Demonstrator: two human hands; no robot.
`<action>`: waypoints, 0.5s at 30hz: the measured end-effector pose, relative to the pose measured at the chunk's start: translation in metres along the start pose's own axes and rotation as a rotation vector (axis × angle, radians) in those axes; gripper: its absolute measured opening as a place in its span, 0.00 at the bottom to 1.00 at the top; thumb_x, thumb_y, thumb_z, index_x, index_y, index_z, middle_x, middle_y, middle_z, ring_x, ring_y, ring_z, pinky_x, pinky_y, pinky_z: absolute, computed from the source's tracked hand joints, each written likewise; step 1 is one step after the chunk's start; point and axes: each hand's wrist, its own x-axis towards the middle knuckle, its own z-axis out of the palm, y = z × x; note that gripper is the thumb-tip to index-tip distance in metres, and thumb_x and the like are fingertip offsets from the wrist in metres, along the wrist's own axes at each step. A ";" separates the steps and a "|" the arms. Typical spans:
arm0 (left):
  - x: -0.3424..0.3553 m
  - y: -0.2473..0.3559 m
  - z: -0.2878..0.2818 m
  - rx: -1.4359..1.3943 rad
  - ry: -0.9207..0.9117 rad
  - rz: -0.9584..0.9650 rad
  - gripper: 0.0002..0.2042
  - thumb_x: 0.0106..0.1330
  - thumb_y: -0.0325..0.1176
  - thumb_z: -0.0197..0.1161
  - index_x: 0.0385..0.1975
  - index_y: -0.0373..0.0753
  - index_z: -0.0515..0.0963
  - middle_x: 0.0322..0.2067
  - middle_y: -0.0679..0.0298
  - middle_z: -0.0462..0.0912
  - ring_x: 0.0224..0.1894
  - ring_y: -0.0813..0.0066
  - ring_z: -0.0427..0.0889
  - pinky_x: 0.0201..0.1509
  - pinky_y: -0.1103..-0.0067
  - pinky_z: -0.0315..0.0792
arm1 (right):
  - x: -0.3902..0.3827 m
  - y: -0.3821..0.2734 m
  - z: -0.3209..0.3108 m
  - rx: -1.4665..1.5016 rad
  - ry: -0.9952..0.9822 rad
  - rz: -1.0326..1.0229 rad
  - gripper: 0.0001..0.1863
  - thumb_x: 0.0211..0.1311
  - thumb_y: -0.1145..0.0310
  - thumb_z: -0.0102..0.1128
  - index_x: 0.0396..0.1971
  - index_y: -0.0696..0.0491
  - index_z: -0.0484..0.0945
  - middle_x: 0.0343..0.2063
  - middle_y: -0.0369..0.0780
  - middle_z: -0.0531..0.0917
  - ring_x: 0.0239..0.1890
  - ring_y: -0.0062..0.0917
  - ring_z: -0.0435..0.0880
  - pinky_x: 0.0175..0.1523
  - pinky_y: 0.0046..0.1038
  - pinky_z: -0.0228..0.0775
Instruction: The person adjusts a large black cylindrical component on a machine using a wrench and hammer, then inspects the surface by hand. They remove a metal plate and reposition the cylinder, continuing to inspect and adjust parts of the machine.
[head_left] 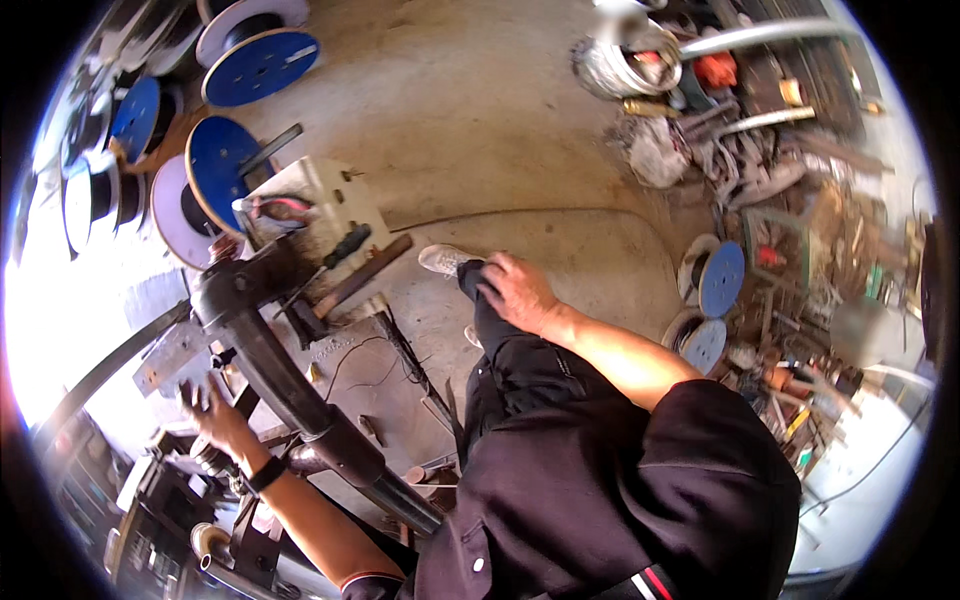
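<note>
My left hand (218, 418) reaches out at the left with its fingers spread and nothing visible in them. Just beyond the fingertips is a flat grey metal plate (170, 355); I cannot tell whether they touch it. A thick black cable (112, 362) curves in beside this plate. Between my arms runs a heavy dark pipe (285, 375) with a bend at its far end. My right hand (522, 292) lies over my black-trousered leg (490, 325), fingers loosely bent and slightly apart, with no object seen in it.
A small stand (345, 195) past the pipe carries red-handled pliers (282, 209) and a dark-handled tool (347, 245). Blue-faced reels (262, 68) stand at the far left. Scrap, a white bucket (640, 65) and more reels (721, 279) crowd the right. Thin wire (345, 360) lies on the floor.
</note>
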 end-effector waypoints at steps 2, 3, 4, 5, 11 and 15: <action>-0.021 0.074 -0.012 -0.073 0.089 0.057 0.28 0.67 0.34 0.73 0.64 0.32 0.72 0.61 0.54 0.78 0.60 0.61 0.78 0.65 0.67 0.74 | -0.052 0.041 0.016 -0.022 0.017 0.240 0.11 0.60 0.69 0.67 0.40 0.56 0.80 0.48 0.47 0.80 0.45 0.45 0.84 0.49 0.43 0.79; -0.043 0.106 -0.018 -0.072 0.152 0.169 0.29 0.67 0.35 0.73 0.65 0.32 0.71 0.63 0.53 0.77 0.61 0.60 0.78 0.66 0.66 0.74 | -0.083 0.059 0.023 -0.036 0.027 0.360 0.10 0.60 0.72 0.65 0.41 0.56 0.80 0.48 0.47 0.80 0.46 0.46 0.83 0.50 0.44 0.79; -0.062 0.131 -0.021 -0.106 0.169 0.266 0.29 0.67 0.35 0.73 0.65 0.32 0.71 0.62 0.53 0.77 0.61 0.60 0.78 0.66 0.65 0.74 | -0.116 0.079 0.031 -0.031 0.024 0.453 0.10 0.61 0.73 0.63 0.43 0.56 0.81 0.48 0.48 0.80 0.47 0.47 0.83 0.51 0.43 0.78; -0.083 0.151 -0.024 -0.136 0.187 0.362 0.29 0.67 0.36 0.73 0.65 0.32 0.71 0.61 0.52 0.78 0.61 0.60 0.78 0.66 0.64 0.74 | -0.151 0.099 0.040 -0.023 0.016 0.541 0.11 0.63 0.74 0.60 0.45 0.57 0.81 0.48 0.48 0.80 0.48 0.48 0.82 0.52 0.42 0.78; -0.223 0.171 -0.039 0.153 0.115 0.688 0.29 0.63 0.32 0.75 0.64 0.34 0.72 0.58 0.49 0.77 0.57 0.53 0.78 0.64 0.63 0.72 | -0.319 0.133 0.061 0.154 0.065 0.833 0.09 0.61 0.70 0.65 0.38 0.58 0.83 0.34 0.49 0.88 0.38 0.46 0.87 0.43 0.41 0.78; -0.297 0.152 -0.051 -0.105 -0.078 0.605 0.31 0.67 0.31 0.73 0.68 0.36 0.67 0.59 0.51 0.73 0.56 0.61 0.79 0.63 0.65 0.74 | -0.412 0.142 0.061 0.059 -0.005 0.739 0.12 0.62 0.62 0.65 0.36 0.56 0.85 0.36 0.51 0.87 0.41 0.47 0.87 0.45 0.43 0.78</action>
